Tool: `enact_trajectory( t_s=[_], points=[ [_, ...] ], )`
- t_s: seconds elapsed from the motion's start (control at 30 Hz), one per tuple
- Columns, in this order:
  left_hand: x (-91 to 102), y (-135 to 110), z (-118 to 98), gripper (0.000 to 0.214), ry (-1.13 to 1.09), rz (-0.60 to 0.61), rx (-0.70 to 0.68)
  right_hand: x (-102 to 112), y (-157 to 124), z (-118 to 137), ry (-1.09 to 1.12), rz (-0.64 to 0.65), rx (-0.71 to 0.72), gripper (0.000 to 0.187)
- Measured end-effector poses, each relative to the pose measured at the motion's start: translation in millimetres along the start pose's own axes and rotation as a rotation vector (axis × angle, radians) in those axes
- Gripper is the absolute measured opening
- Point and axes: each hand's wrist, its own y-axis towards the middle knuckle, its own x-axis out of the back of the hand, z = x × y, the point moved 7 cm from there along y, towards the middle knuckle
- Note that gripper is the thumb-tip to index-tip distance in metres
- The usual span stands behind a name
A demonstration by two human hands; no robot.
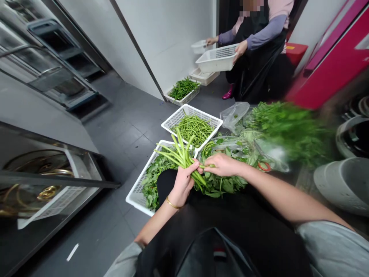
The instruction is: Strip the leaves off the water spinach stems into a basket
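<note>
My left hand (183,184), with a gold bangle (172,204) at the wrist, grips a bunch of water spinach stems (180,152) above a white plastic basket (137,194) heaped with leaves. My right hand (223,164) reaches across from the right and pinches a stem at its fingertips, close to the bunch. A second white basket (191,115) of trimmed green stems sits just beyond. To the right, a blurred mass of leafy greens (288,130) lies on a clear plastic bag (235,117). My lap hides the near part of the first basket.
A co-worker (256,42) at the back holds a white basket (217,57), beside a low basket of stems (183,90) on the grey tile floor (115,154). Steel kitchen equipment (49,77) stands left; a grey basin (343,184) and red cabinet (328,65) stand right.
</note>
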Motion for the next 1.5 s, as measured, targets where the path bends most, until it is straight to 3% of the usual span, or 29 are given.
enact_trajectory(
  t_s=[0.17, 0.33, 0.47, 0.57, 0.63, 0.67, 0.73, 0.83, 0.93, 1.0, 1.1, 1.2, 1.33, 1.43, 1.5],
  points=[
    [-3.0, 5.4, 7.7, 0.018, -0.236, -0.077, 0.096, 6.9, -14.6, -31.7, 0.487, -0.427, -0.228, 0.032],
    [-14.7, 13.0, 16.7, 0.016, -0.322, -0.104, 0.138, 4.8, -8.3, -58.2, 0.519, -0.625, -0.439, 0.037],
    [-1.5, 10.9, 6.3, 0.012, -0.340, -0.147, 0.024, 49.3, -35.3, -103.1, 0.455, -0.915, -0.653, 0.049],
    [20.3, 13.4, -8.1, 0.009, -0.379, -0.171, 0.004, 95.1, -80.5, -114.3, 0.386, -0.963, -0.678, 0.045],
    [34.0, 17.6, -17.7, 0.008, -0.427, -0.204, 0.010, 109.5, -105.0, -103.8, 0.261, -0.878, -0.675, 0.036],
    [38.8, 19.8, -21.9, 0.007, -0.449, -0.224, 0.013, 106.1, -109.5, -93.9, 0.205, -0.783, -0.652, 0.033],
    [42.3, 23.6, -27.9, 0.005, -0.483, -0.255, 0.013, 75.9, -101.1, -68.1, 0.127, -0.510, -0.559, 0.027],
    [36.4, 27.1, -30.7, 0.005, -0.493, -0.257, -0.001, 7.9, -68.4, -31.8, 0.038, -0.124, -0.400, 0.024],
    [33.1, 28.2, -27.9, 0.006, -0.423, -0.245, -0.028, -15.3, -49.1, -21.6, -0.010, -0.040, -0.375, 0.020],
    [38.8, 27.2, -25.1, 0.014, -0.365, -0.286, -0.074, -3.4, -50.7, -19.8, 0.046, -0.034, -0.333, 0.022],
    [47.1, 25.1, -19.8, 0.023, -0.263, -0.330, -0.109, 31.6, -64.9, -19.7, 0.097, -0.022, -0.272, 0.029],
    [42.0, 25.5, -10.7, 0.027, -0.187, -0.235, 0.019, 60.6, -72.4, -30.4, 0.018, -0.061, -0.348, 0.030],
    [28.7, 25.7, -8.8, 0.028, -0.224, -0.003, 0.217, 65.1, -62.8, -40.2, -0.018, -0.057, -0.360, 0.028],
    [35.4, 27.7, -23.3, 0.024, -0.276, 0.032, 0.178, 61.4, -65.7, -44.5, -0.019, 0.013, -0.331, 0.028],
    [44.6, 28.4, -35.2, 0.022, -0.272, 0.025, 0.114, 72.7, -83.5, -51.4, -0.053, -0.034, -0.385, 0.029]
  ],
)
